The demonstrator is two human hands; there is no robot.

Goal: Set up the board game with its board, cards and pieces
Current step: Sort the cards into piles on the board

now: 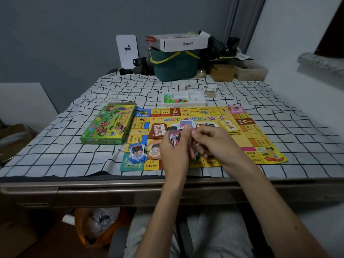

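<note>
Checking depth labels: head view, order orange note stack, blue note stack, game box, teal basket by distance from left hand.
1. orange note stack, beside the left hand
2. blue note stack, farther left
3. game box, left of board
4. teal basket, far end of table

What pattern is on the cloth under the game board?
White cloth with an irregular black grid of lines, seen in the head view.
</note>
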